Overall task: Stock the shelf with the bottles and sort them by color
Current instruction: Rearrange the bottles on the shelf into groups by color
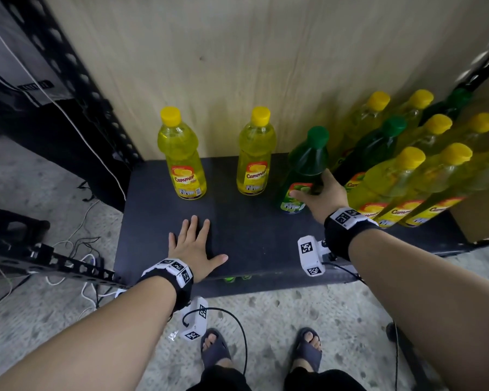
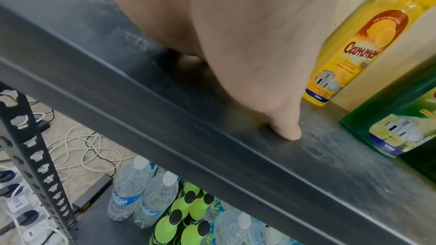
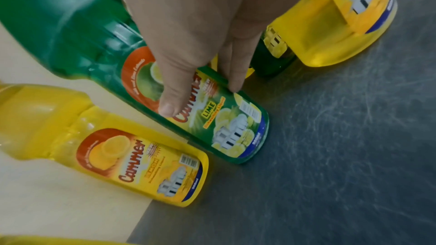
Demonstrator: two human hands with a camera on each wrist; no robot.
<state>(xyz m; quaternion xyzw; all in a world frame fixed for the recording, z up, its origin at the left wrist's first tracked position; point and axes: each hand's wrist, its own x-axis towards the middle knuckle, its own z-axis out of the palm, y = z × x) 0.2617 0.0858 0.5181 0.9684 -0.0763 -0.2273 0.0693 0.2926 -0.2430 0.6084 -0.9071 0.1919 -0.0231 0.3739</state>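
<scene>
In the head view, the right hand holds the green lime dish-soap bottle with the green cap at its label, in the middle right of the frame. It stands on the dark grey metal shelf, probably because it belongs away from the mixed cluster of yellow and green bottles at the right. Two yellow lemon bottles with yellow caps stand apart in the upper middle, likely the start of a yellow group. The left hand lies flat with spread fingers on the shelf, holding nothing, maybe for support.

In the left wrist view, the palm hides most fingers; only the thumb tip presses the shelf. Lower-shelf bottles are partly cut off.

In the right wrist view, thumb and one finger pinch the green bottle; the other fingers are hidden behind it.
</scene>
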